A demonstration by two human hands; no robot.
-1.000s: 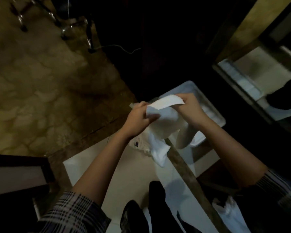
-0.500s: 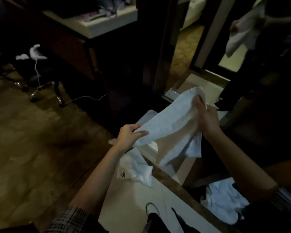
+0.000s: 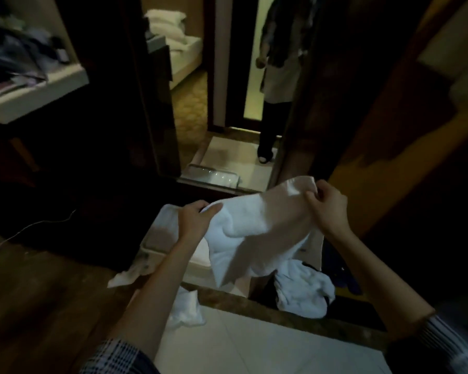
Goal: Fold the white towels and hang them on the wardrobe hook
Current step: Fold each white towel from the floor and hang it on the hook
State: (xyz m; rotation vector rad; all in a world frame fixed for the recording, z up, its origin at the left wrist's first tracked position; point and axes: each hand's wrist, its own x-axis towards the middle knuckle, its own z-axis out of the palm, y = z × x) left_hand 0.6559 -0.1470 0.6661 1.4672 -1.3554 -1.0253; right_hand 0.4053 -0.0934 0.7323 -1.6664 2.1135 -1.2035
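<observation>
So I've got one white towel (image 3: 257,233) stretched out between both hands in the middle of the frame, held up in the air over the floor. My left hand (image 3: 193,221) is pinching the towel's left edge, thumb on top and fingers curled under the cloth. My right hand (image 3: 327,209) has the upper right corner bunched between thumb and fingertips, a bit higher in the frame than the left one. The rest of the towel sags down and to the right between them.

Below that, at lower center-right, there's a crumpled pile of white towels (image 3: 303,290) sitting in a dark gap just past a brown stone threshold (image 3: 281,311). Another small scrunched white cloth (image 3: 185,310) lies on the pale tiled floor (image 3: 254,346) right next to my left forearm. Under my left hand is a white tray-like thing (image 3: 160,233) on the floor; can't really tell what it is, it's dark in here.

Top center there's a tall mirror (image 3: 227,103) on the dark wood wardrobe, with a standing person reflected in it. Upper left is a white shelf (image 3: 35,90) with blurry clutter on it.
</observation>
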